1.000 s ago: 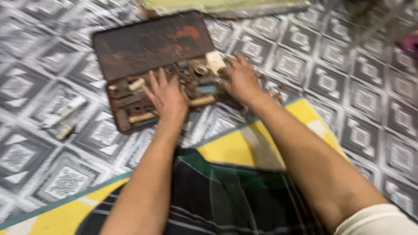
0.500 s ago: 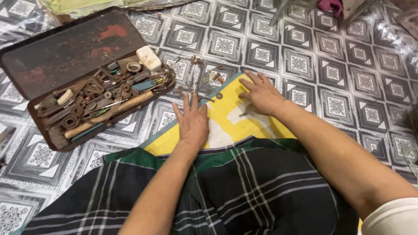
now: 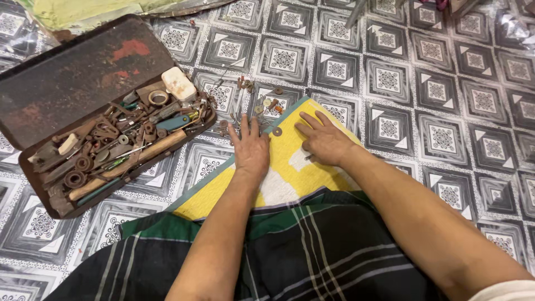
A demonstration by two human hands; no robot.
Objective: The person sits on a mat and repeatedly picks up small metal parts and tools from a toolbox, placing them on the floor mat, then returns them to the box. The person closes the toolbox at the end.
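Pressing left hand, right hand on yellow mat

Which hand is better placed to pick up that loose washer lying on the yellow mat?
Left, probably. The left hand lies flat with its fingertips right beside the washer; the right hand rests slightly farther off.

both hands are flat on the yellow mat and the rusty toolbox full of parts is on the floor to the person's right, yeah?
Not quite: the side is wrong. The head view shows the open rusty toolbox on the patterned floor to the person's left, not the right. The rest holds: the left hand and the right hand both lie flat on the yellow mat.
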